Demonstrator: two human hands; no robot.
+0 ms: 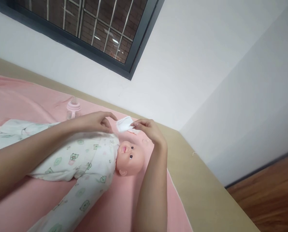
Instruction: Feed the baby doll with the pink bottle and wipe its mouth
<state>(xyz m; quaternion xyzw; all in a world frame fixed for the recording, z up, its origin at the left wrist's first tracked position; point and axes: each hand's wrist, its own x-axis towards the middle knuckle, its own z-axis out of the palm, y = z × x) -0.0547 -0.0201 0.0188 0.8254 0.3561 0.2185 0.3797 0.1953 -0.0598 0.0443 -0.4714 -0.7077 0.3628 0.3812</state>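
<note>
A small white folded gauze cloth (124,124) hangs above the doll's head, its right edge pinched between the thumb and fingers of my right hand (149,129). My left hand (98,122) is at the cloth's left side, fingers apart and curved, its index fingertip close to the edge; whether it touches I cannot tell. Below lies a baby doll (130,159) on its back, head to the right, in a white bear-print suit (81,154). My left forearm crosses over its body. A white item with a red line (133,131) shows partly behind the cloth.
A pink-topped baby bottle (73,106) stands behind my left wrist. Near my right wrist lies a small clear object (145,141). A pink sheet (120,203) covers much of the wooden table (194,180). White walls and a barred window (105,29) bound the far side.
</note>
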